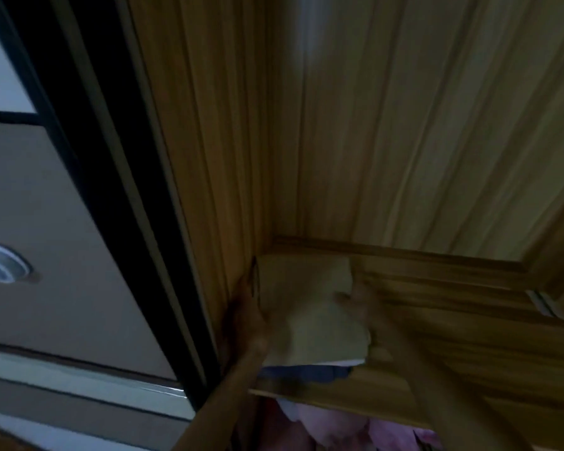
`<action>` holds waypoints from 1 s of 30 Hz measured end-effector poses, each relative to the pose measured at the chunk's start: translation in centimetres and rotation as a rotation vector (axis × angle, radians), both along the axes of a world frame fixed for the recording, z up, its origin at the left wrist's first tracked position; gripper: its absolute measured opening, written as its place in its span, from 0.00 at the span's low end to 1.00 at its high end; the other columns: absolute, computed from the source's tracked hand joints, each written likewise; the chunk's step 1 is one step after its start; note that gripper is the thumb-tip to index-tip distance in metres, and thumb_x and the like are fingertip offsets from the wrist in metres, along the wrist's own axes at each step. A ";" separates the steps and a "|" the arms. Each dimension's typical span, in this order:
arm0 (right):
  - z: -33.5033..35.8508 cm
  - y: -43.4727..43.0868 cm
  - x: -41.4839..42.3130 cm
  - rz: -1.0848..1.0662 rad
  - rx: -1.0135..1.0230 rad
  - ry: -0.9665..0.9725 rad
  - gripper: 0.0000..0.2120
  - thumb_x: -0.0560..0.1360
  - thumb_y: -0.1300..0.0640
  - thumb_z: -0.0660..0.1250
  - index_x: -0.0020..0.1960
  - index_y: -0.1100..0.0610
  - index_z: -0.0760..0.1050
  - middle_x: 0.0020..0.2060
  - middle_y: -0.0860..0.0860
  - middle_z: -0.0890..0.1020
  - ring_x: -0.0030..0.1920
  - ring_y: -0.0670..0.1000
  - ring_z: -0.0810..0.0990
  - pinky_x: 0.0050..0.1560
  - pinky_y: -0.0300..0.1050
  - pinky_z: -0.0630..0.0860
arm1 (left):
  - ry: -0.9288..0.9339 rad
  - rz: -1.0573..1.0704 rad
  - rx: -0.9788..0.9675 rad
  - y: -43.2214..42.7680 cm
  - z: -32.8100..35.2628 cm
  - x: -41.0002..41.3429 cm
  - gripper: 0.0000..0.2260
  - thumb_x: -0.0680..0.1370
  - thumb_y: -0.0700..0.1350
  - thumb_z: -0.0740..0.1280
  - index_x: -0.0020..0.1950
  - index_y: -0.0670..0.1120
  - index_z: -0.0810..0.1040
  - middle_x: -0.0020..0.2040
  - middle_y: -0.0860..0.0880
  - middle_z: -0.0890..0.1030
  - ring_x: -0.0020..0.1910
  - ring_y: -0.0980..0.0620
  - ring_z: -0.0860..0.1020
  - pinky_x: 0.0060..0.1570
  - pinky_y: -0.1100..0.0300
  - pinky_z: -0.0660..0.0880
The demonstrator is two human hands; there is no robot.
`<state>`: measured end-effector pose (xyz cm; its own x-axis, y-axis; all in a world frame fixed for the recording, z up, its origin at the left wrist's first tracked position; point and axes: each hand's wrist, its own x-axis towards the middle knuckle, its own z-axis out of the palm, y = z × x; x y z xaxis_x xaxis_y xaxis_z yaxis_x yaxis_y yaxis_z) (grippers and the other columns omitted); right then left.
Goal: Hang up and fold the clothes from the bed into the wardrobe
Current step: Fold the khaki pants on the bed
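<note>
With the left hand (245, 309) flat against its left edge and the right hand (356, 304) pinching its right edge, the folded pale yellow garment (306, 315) lies upon the dark blue cloth (302, 374) on the wooden wardrobe shelf (345, 397), and I think it should be pushed in level, so that the folds hold.

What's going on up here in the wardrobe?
A person is setting a folded yellow cloth onto a stack in the left corner of a shelf. The left hand lies along the cloth's left side, by the side wall. The right hand is at its right edge, its grip blurred. A blue garment lies beneath the cloth, and pink clothes show below the shelf.
</note>
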<state>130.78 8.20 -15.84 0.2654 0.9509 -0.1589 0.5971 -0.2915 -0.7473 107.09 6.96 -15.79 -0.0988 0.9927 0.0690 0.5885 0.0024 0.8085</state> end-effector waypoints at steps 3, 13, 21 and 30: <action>-4.4 0.3 -1.5 0.058 -0.057 -0.398 0.33 0.80 0.50 0.60 0.80 0.55 0.49 0.77 0.61 0.55 0.69 0.61 0.68 0.63 0.48 0.70 | 0.402 -0.135 0.214 -0.6 -2.5 1.9 0.27 0.77 0.39 0.61 0.77 0.42 0.64 0.77 0.39 0.63 0.74 0.37 0.65 0.71 0.40 0.66; -7.9 -4.6 0.1 0.363 0.090 -0.446 0.44 0.71 0.24 0.50 0.80 0.44 0.45 0.74 0.51 0.24 0.79 0.59 0.35 0.75 0.57 0.60 | 0.712 -0.287 0.151 -0.7 -8.6 2.1 0.28 0.82 0.63 0.49 0.81 0.58 0.49 0.82 0.53 0.45 0.80 0.47 0.42 0.74 0.41 0.50; -6.2 -4.2 0.7 0.413 -0.078 -0.352 0.51 0.67 0.24 0.54 0.80 0.45 0.37 0.75 0.53 0.25 0.78 0.64 0.38 0.76 0.59 0.55 | 0.758 -0.355 0.105 0.9 -8.0 2.3 0.30 0.81 0.66 0.45 0.81 0.59 0.46 0.81 0.56 0.41 0.80 0.52 0.37 0.76 0.52 0.39; 0.2 -3.0 1.1 0.415 0.006 -0.478 0.20 0.78 0.46 0.60 0.65 0.56 0.75 0.64 0.56 0.75 0.68 0.56 0.70 0.67 0.47 0.66 | 0.718 -0.359 0.024 0.5 -1.5 2.7 0.31 0.75 0.59 0.47 0.60 0.44 0.81 0.60 0.40 0.80 0.61 0.39 0.78 0.61 0.49 0.74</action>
